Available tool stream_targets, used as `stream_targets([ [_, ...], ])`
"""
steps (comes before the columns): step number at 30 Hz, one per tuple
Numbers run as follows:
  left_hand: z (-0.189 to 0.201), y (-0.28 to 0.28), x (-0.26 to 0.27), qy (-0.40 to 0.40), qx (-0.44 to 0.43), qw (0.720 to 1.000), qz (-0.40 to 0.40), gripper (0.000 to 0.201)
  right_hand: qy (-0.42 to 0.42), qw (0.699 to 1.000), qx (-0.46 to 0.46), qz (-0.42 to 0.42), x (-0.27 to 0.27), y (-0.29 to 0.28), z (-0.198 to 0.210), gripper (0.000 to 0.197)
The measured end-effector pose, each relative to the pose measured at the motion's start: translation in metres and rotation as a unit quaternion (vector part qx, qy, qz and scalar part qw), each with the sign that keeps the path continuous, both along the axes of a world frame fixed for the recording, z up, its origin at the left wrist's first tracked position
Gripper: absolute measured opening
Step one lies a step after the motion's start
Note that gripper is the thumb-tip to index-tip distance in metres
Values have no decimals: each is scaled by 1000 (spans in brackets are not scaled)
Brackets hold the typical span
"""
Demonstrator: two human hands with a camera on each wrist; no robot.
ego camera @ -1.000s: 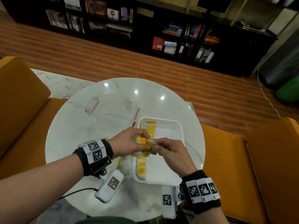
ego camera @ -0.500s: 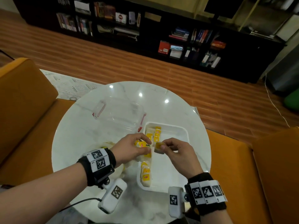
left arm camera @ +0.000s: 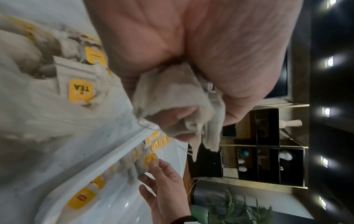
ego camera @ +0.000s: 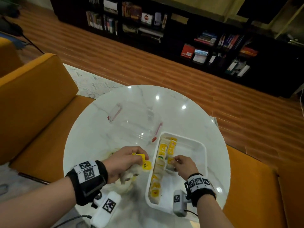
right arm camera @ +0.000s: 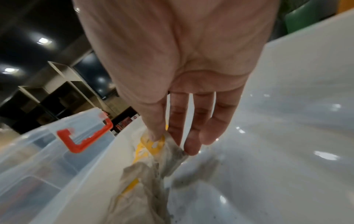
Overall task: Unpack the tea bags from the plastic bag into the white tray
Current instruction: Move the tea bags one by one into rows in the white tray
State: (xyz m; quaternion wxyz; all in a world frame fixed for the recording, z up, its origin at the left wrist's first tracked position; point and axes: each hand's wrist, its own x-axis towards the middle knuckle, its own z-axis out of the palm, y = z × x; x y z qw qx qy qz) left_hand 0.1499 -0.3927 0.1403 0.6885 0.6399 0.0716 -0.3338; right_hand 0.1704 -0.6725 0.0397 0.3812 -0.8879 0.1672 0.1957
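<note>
**Tea bags going into the tray**

You sit at a round white marble tabletop (ego camera: 102, 139) with orange seats around it and dark bookshelves across the wood floor.

Your right hand (ego camera: 185, 165) is inside the white tray (ego camera: 197, 145). Its grip is pinched on one tea bag (right arm camera: 164, 153), finger and thumb closed on the top by the yellow tag, while your other fingers hang straight. The bag hangs down from your grip, long way up and down, with its low end touching or almost touching the tray floor. A row of tea bags (ego camera: 162, 155) lies just to the left of this grip, along the tray's left wall. The space to the right of it is bare.

Your left hand (ego camera: 125, 160) is just left of the tray, over the plastic bag (ego camera: 121, 185). Its grip is curled tight on a bunch of tea bags (left arm camera: 184, 106), and a yellow tag reading TEA (ego camera: 145, 165) sticks out. More tea bags are left in the plastic bag below it.

A clear box with red clips (ego camera: 134, 119) sits past both hands and looks like it holds nothing.

I think your right hand is nearer the next free spot, so lay this bag down beside the row.
</note>
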Motion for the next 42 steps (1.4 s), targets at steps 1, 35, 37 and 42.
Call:
stream_targets([
  [1,-2,3,-1,1,0,1000,3,28,2,1000,-1,-8,3,1,-5,7],
  [35,34,-32,-14,-53,-126,990,28,23,-212,932,290,-56,-77,65,146,6],
  [37,34,-36,-19,-44,-127,991,16,20,-227,926,294,-73,-82,60,151,5],
  [42,31,-50,-30,-31,-122,992,6,24,-260,916,289,-97,-96,45,157,6],
])
